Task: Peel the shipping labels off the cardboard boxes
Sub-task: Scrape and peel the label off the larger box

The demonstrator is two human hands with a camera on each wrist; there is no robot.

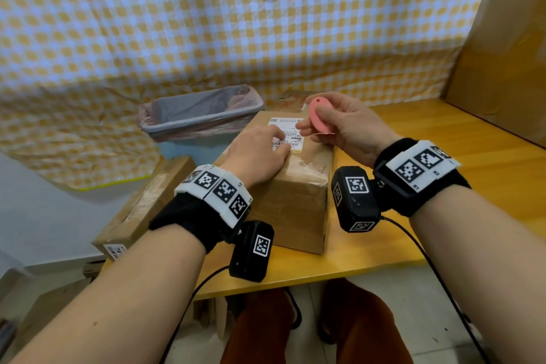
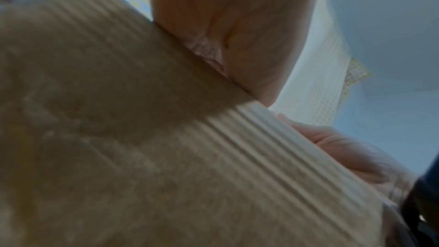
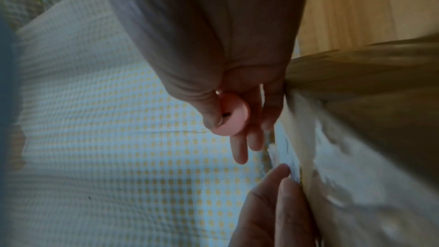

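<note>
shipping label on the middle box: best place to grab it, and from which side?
Probably the near right corner of the shipping label. It lies flat on top of the box, so there is nothing to pinch until an edge is lifted. The right hand with the pink tool sits there; the left hand presses its near left part.

On the table [image 1: 443, 186], centre: cardboard box [image 1: 295, 201], shipping label [image 1: 291, 130] on top. Left of it, a flatter box [image 1: 141, 204]; behind, a lined bin [image 1: 201, 115]. Far right, another box [image 1: 508, 68].
</note>
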